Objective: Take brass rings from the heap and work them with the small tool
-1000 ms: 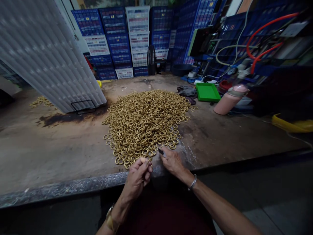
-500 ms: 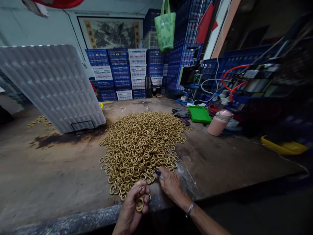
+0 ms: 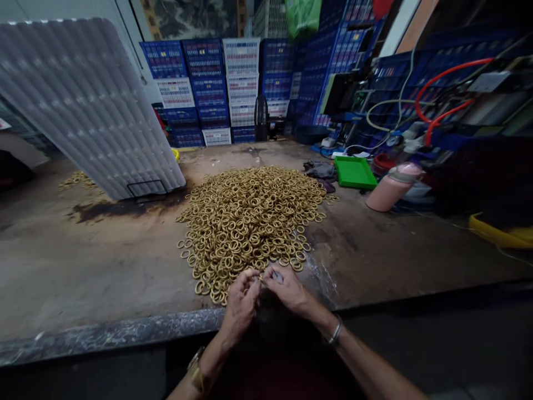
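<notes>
A wide pile of brass-coloured rings (image 3: 258, 216) lies on the worktable in front of me. Close to its near edge, my left hand (image 3: 242, 303) is closed with a ring (image 3: 261, 278) at its fingertips; whatever else sits in the palm is hidden. My right hand (image 3: 289, 289) meets it from the right, fingertips almost touching the left ones. Its fingers pinch a small grey, blade-like tool (image 3: 277, 276), mostly covered by the fingers.
A tall ribbed translucent panel (image 3: 95, 105) leans in a black wire stand at left. On the right are a green tray (image 3: 355, 172), a pink bottle (image 3: 393, 188) and a yellow container (image 3: 499, 232). Stacked crates (image 3: 208, 83) line the back. The worktable's front edge (image 3: 125, 330) runs below.
Both hands have come together in front of the pile. My left hand has turned, hiding rings that showed in its palm. My right hand has drawn back from the pile's edge. The camera view has tilted down.
</notes>
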